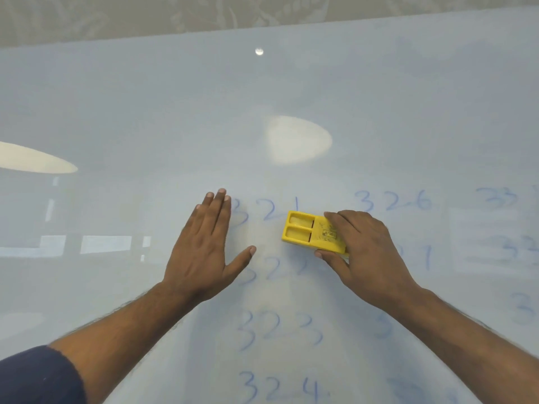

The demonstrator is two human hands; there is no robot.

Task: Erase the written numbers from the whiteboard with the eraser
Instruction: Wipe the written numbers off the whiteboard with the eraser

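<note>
A glossy whiteboard (204,112) fills the view, with blue numbers written on its lower half: 321 (265,209), 322 (274,271), 323 (277,330), 324 (280,387) in one column and 326 (392,201) further right. My right hand (367,255) grips a yellow eraser (309,233) against the board, just below the last digit of 321. My left hand (204,246) lies flat on the board with straight fingers, left of 321, partly covering its first digit.
More faint blue numbers (513,223) sit at the right edge, some smudged. Light reflections (297,139) glare on the board. A patterned wall (204,13) runs above the board's top edge.
</note>
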